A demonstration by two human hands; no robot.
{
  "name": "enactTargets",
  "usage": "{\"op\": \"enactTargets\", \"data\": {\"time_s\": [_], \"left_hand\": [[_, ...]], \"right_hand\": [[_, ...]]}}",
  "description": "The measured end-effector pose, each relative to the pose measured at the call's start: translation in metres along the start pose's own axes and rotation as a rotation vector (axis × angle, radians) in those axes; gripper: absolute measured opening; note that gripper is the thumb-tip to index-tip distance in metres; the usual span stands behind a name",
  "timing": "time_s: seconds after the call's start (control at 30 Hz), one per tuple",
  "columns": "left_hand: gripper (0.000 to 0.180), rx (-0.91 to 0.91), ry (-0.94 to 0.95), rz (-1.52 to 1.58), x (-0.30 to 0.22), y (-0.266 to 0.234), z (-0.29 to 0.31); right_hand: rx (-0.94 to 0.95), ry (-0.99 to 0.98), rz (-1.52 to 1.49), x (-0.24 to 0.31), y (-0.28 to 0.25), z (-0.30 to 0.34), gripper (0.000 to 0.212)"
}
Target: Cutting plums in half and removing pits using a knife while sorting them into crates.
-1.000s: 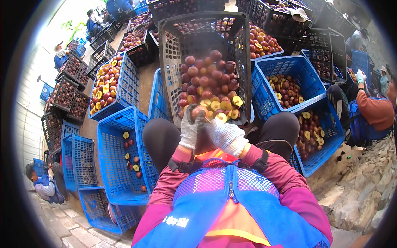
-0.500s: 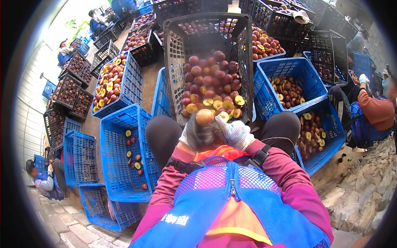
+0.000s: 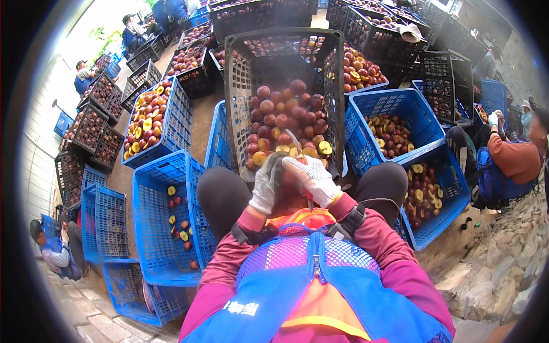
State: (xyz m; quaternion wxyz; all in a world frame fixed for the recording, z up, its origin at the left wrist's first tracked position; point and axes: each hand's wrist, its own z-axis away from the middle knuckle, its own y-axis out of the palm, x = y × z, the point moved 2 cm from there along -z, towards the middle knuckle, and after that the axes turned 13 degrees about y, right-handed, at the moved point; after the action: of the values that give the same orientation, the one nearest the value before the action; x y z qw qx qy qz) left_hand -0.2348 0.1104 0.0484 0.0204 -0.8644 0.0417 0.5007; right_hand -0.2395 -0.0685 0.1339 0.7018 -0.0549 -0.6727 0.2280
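My gloved left hand (image 3: pixel 265 186) is closed round a plum, mostly hidden behind the fingers and glove. Against it, my gloved right hand (image 3: pixel 316 178) grips a small curved knife (image 3: pixel 295 140); its blade sticks up past the fingers, and a bit of red handle shows below. Both hands meet above my lap, at the near end of a tilted black crate (image 3: pixel 230 86). Inside this crate lies a heap of dark red plums (image 3: pixel 286 117), with several cut yellow halves nearest my hands.
At left, a blue crate (image 3: pixel 163 251) holds a few cut plums. Another blue crate (image 3: pixel 186 123) beyond it is full. Two blue crates of cut plums (image 3: pixel 420 194) stand at right. A co-worker (image 3: pixel 514 163) sits at far right; stacked crates line the back.
The plum, plainly visible in my left hand before, is now mostly covered. My right hand has come over against the left, and the knife blade now points up.
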Motion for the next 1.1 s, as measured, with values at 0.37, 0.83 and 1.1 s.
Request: {"op": "enactTargets", "data": {"time_s": [0.37,0.83,1.1], "left_hand": [[0.035,-0.087,-0.400,0.368,0.098,-0.007,0.033],[0.048,0.169,-0.383,0.877,0.093,-0.046,0.009],[0.036,0.390,0.032,0.110,0.044,-0.053,0.001]], "right_hand": [[-0.325,0.192,0.100,-0.059,0.073,-0.033,0.048],[-0.177,0.048,0.496,-0.047,0.087,-0.079,0.044],[-0.222,-0.127,0.707,-0.060,0.102,-0.066,0.049]]}}
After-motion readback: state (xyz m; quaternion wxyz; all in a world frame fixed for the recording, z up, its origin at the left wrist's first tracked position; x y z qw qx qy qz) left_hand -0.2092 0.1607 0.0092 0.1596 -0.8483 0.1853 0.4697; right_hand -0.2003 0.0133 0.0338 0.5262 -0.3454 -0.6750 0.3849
